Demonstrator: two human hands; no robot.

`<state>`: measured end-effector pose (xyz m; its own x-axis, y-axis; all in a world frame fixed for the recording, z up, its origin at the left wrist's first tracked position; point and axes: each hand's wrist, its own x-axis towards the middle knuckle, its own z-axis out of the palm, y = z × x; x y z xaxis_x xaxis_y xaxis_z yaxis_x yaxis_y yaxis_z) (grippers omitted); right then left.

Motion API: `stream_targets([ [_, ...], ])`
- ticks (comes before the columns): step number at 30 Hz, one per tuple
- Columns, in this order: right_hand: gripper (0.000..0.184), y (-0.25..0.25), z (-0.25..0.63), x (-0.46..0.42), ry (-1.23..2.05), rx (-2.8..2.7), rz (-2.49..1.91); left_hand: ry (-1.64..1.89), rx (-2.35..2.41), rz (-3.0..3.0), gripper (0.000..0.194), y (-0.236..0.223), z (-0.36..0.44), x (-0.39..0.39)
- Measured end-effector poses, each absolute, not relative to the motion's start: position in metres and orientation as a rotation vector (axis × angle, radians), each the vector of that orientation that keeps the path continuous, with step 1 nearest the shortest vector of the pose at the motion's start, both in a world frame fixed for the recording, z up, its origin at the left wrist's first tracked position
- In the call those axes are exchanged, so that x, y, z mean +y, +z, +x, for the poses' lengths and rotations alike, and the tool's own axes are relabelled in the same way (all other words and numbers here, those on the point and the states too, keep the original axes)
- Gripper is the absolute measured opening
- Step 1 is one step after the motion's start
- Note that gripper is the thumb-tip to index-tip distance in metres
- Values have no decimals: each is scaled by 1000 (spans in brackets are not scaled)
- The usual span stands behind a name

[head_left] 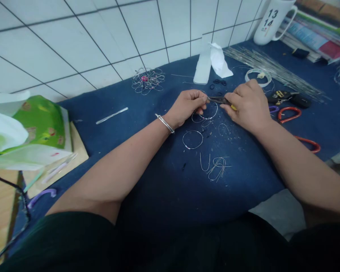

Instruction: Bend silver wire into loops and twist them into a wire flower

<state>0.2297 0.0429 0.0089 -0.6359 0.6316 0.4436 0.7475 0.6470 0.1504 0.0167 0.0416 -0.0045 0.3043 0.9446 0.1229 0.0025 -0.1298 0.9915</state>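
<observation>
My left hand [190,102], with a silver bangle on its wrist, pinches a thin wire loop [217,111] strung with a few small beads. In my right hand [248,105] are pliers [219,99] with a yellow grip. Their jaws meet the wire right at my left fingertips; whether they are closed on it is too small to tell. Below my hands lies a beaded wire ring [193,139] on the dark blue cloth. Nearer to me rest several loose bent wires [217,169].
A tangle of wire rings [148,80] lies by the tiled wall. Long straight wires [274,70], a tape roll [258,77], keys [282,97] and red-handled scissors [289,114] are at right. A mug [274,22] stands behind; a green tissue pack [47,122] sits at left.
</observation>
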Motion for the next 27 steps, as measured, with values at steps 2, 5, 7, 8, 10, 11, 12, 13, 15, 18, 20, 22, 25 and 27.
stream_targets([
  [2, 37, 8, 230, 43, -454, -2513, -1085, 1060, 938, 1442, 13, -4, 17, 41],
  [5, 36, 6, 230, 44, -429, -2511, -1080, 1062, 930, 1437, 12, -3, 17, 41],
  [7, 36, 6, 230, 44, -416, -2506, -1085, 1059, 921, 1434, 12, -4, 16, 41],
  [8, 36, 6, 230, 44, -415, -2503, -1089, 1058, 920, 1431, 11, -4, 16, 41],
  [10, 34, 7, 229, 44, -421, -2501, -1093, 1062, 925, 1423, 11, -4, 17, 41],
  [11, 34, 7, 230, 44, -425, -2501, -1092, 1065, 930, 1420, 10, -4, 17, 41],
  [12, 33, 7, 230, 43, -428, -2502, -1089, 1067, 935, 1419, 9, -5, 17, 41],
  [13, 32, 7, 230, 43, -428, -2503, -1085, 1067, 938, 1419, 9, -5, 17, 41],
  [15, 31, 7, 230, 43, -424, -2506, -1081, 1063, 941, 1424, 8, -5, 17, 42],
  [18, 31, 6, 230, 44, -417, -2518, -1094, 1057, 936, 1434, 8, -5, 17, 42],
  [20, 31, 6, 230, 43, -414, -2525, -1106, 1049, 931, 1440, 8, -5, 16, 42],
  [22, 32, 6, 230, 43, -408, -2532, -1122, 1036, 935, 1443, 8, -4, 16, 42],
  [25, 32, 7, 229, 42, -402, -2546, -1150, 1026, 949, 1440, 8, -2, 17, 41],
  [27, 32, 8, 228, 41, -404, -2544, -1166, 1027, 948, 1440, 8, -2, 17, 40],
])
